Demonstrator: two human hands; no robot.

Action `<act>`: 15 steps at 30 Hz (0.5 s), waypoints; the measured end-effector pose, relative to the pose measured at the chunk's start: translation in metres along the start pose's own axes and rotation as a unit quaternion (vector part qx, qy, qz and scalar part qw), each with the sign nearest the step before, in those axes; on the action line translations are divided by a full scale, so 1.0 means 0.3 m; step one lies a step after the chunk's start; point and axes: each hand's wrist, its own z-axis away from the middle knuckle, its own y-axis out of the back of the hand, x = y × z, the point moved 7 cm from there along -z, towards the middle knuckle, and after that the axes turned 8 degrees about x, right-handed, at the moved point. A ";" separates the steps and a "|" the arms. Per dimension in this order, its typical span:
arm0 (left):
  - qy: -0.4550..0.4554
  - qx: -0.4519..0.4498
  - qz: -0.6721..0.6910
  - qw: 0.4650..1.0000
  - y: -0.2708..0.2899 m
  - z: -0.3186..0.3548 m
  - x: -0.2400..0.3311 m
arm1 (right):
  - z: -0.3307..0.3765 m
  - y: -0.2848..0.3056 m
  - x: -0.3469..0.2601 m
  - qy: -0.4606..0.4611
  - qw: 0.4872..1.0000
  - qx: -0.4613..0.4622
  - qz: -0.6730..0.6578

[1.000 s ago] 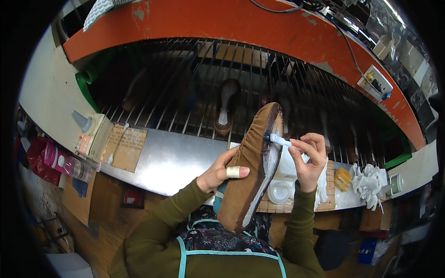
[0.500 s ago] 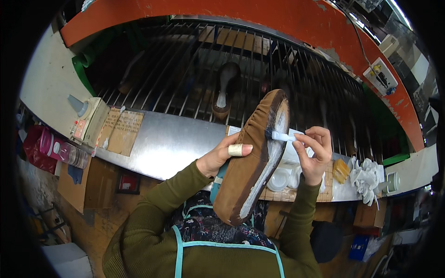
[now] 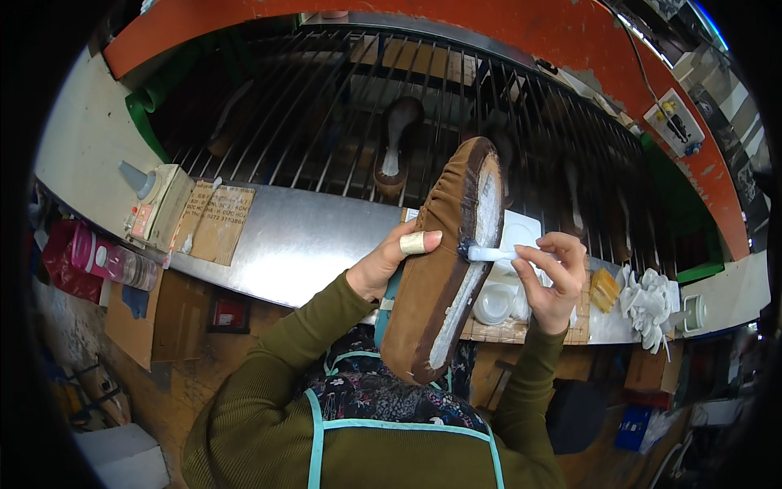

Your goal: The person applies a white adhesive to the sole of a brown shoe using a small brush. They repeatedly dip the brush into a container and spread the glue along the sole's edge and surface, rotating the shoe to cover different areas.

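Note:
A brown shoe upper stands tilted in front of me, its underside turned to the right and smeared with white along the middle. My left hand is closed round its left side, with pale tape wrapped about the thumb. Between the thumb and fingers of my right hand is a small brush with a white handle. Its dark bristles touch the dark band along the edge of the underside. Behind the brush, white tubs sit on a piece of cardboard, partly hidden by the shoe and my hand.
Beyond the metal bench runs a rack of metal bars, where another shoe lies with others. A beige box stands at left beside printed cardboard. Crumpled white gloves and a yellow block lie at right.
The shoe has turned a little more upright. The brush has moved slightly down and left along the edge of the underside, and my right hand with it.

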 end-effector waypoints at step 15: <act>0.005 -0.026 -0.073 0.997 -0.012 0.011 -0.012 | -0.012 -0.003 0.025 -0.049 0.998 0.020 -0.027</act>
